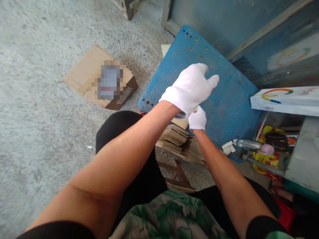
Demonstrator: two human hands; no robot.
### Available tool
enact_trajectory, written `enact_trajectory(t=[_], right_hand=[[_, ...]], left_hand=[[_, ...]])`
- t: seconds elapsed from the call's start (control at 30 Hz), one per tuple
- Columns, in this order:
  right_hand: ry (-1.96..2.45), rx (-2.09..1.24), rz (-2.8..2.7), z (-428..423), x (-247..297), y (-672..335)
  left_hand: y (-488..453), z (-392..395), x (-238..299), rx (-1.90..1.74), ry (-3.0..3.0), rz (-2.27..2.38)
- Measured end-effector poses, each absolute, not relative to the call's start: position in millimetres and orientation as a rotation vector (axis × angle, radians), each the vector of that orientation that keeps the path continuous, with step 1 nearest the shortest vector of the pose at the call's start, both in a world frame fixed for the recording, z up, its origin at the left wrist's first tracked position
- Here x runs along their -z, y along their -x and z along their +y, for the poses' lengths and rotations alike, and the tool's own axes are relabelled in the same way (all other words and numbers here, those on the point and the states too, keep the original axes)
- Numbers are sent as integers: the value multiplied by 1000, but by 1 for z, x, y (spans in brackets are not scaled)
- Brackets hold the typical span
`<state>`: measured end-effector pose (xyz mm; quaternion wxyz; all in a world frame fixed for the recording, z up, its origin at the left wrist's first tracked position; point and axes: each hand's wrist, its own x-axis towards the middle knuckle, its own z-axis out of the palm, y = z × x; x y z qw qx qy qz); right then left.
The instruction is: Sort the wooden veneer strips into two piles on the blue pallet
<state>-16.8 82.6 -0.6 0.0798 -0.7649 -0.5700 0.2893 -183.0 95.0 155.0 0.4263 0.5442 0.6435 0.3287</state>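
My left hand (191, 84), in a white glove, reaches over the blue plastic tabletop (221, 86). Two of its fingers stand apart, and no object shows between them. Closer to me, my right hand (198, 119), gloved in white too, is closed at the table's near edge. A small pale bit shows at its fingertips, too little to name. Just left of that hand, a pale yellow flat piece (181, 123) is partly hidden under my left wrist. Stacked brown cardboard pieces (174, 136) lie below the near edge, partly behind my forearms.
An open cardboard box (87, 73) sits on the concrete floor at left, a blurred-out patch over it. A clear bottle (245, 144) and a crumpled white paper (228, 147) are at the table's right corner. A white printed box (286, 99) stands further right, near a metal-framed panel (211, 20).
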Motion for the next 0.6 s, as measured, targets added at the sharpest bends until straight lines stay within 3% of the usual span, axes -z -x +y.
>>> enact_trajectory(t=[0.3,0.6], right_hand=[[2286,-966,-1549,-98,-4,-41],[2226,-704,-2376,-151,13,-48]], left_hand=[[180,95,-151,-727,-1425,1611],[169,93,-143,-613,-1529,1607]])
